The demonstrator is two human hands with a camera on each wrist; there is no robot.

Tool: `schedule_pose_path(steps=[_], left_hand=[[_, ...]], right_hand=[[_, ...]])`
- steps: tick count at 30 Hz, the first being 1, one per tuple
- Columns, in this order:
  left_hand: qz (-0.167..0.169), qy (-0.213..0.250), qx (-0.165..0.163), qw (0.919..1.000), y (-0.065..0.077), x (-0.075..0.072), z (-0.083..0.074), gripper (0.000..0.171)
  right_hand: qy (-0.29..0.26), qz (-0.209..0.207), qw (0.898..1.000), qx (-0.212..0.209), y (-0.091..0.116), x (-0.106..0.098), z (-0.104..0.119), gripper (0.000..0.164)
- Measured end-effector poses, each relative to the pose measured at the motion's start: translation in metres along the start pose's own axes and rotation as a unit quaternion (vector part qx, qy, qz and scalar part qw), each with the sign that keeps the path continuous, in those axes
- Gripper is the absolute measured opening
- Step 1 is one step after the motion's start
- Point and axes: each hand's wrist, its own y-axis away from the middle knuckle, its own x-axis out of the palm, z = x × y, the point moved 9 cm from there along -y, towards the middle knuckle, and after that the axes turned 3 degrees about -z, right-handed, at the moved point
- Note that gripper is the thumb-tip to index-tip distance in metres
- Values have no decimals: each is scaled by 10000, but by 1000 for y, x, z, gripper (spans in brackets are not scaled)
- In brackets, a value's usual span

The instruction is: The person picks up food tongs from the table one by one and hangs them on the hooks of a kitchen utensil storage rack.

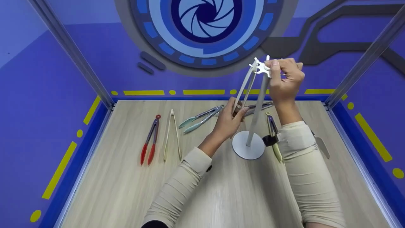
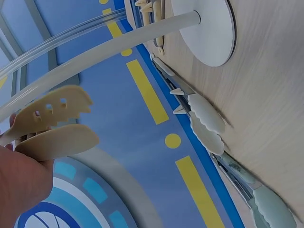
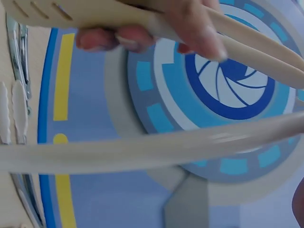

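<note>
A white stand has a round base [image 1: 242,153], an upright pole [image 1: 260,98] and a pronged hook top [image 1: 261,68]. My right hand [image 1: 288,77] grips this top between thumb and fingers. Beside the pole, my left hand [image 1: 226,123] holds beige tongs [image 1: 244,88] around their lower part. Their upper end is up at the prongs, overlapping them in the head view. In the left wrist view, one tong head is slotted with a jagged edge [image 2: 52,110]; the other is a smooth paddle [image 2: 61,141]. The right wrist view shows my left fingers [image 3: 194,33] wrapped about the tongs.
Red-tipped tongs [image 1: 144,154], thin pale tongs [image 1: 172,114] and teal-tipped tongs [image 1: 192,127] lie left of the stand. White-tipped tongs [image 2: 206,111] lie behind it. Yellow-green tongs [image 1: 277,152] and a flat-bladed utensil [image 1: 322,147] lie near my right forearm. Blue panels enclose the table.
</note>
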Motion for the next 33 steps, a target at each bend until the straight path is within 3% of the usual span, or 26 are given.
schedule_pose_path(steps=[6,13,21,28,33], left_hand=[[-7,-116,-272,9996,3,-9,4,32],[152,-385,-363,9985,7,-15,11,43],[362,-694,-344,9963,11,-23,19,42],[274,-860,-439,9949,18,-34,29,43],[164,-910,-430,9948,25,-43,40,48]], right_hand=[[344,921,9941,455,-7,3,-2,23],[714,1781,9800,527,-12,6,4,23],[927,2115,9713,578,-10,9,-9,26],[882,2250,9700,282,-8,11,-24,22],[853,2224,9708,293,-6,11,-29,17]])
